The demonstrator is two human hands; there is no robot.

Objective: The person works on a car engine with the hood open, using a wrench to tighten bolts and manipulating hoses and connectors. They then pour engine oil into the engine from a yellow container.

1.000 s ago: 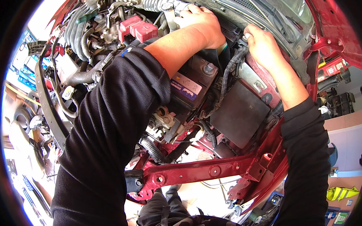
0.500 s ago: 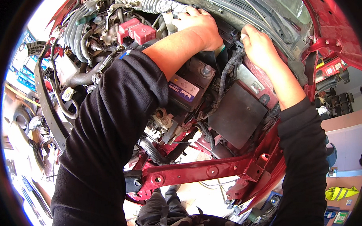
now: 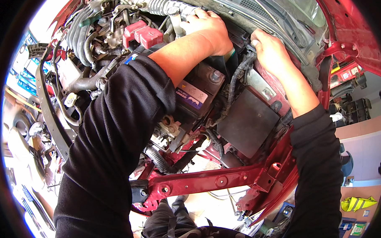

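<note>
Both hands reach to the far side of a car's engine bay. My left hand [image 3: 208, 31] is bent over black parts beside the filler neck with a grey cap [image 3: 174, 12], behind the black car battery [image 3: 205, 84]. Its fingertips curl down out of sight, and what they grip is hidden. My right hand [image 3: 270, 50] is closed, thumb against bent fingers, at the rear edge beside a black box-like part [image 3: 237, 36]. Whatever it pinches cannot be made out. A taped black wiring loom [image 3: 237, 74] runs down between the hands, toward the square black cover [image 3: 248, 122].
A red plastic terminal cover [image 3: 148, 37] and a ribbed silver hose [image 3: 156, 5] lie left of my left hand. The red front crossmember [image 3: 209, 179] spans the near side. At the right stands the raised red body panel [image 3: 350, 45]; a yellow vest [image 3: 358, 203] lies beyond.
My right hand has shifted slightly nearer and to the left, its fingers still closed. The left hand stays almost where it was. The whole view has moved a little.
</note>
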